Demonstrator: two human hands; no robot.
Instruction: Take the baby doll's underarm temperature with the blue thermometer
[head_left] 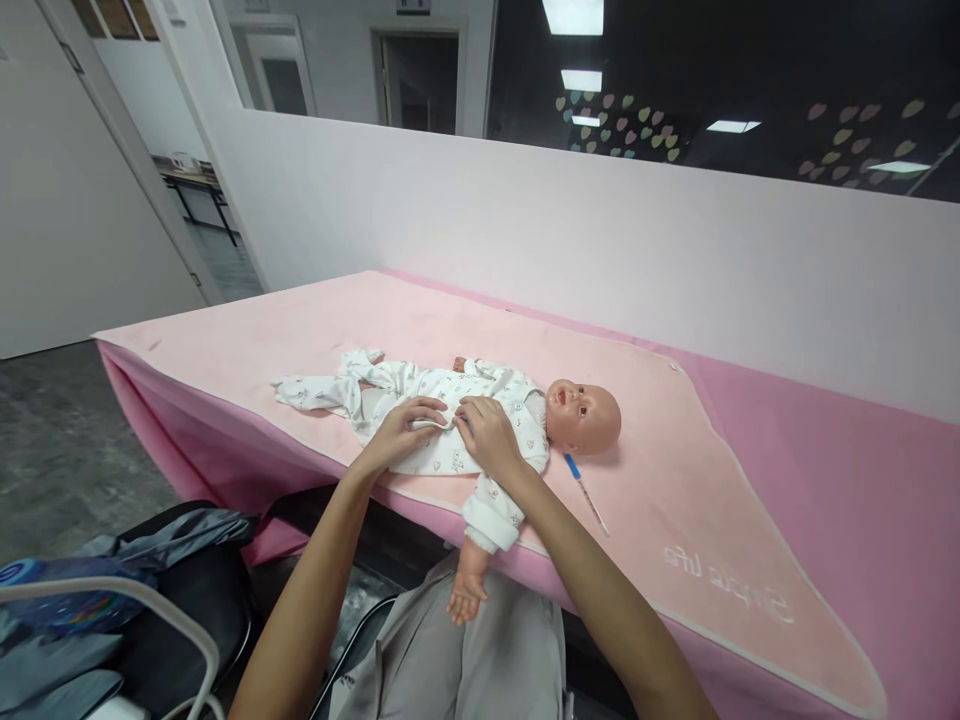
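Fingers [427,404] on printed cloth [442,462], smooth doll [598,417]

A baby doll [583,415] in a white printed sleepsuit [431,385] lay on its back across the middle of the frame, its head toward the right. The left hand [486,430] and right hand [411,430] pinched the sleepsuit's front at frame center. A blue-ended thermometer [586,492] rested on the pink mat [675,500], just below the doll's head. A plastic bottle [71,592] lay at lower left.
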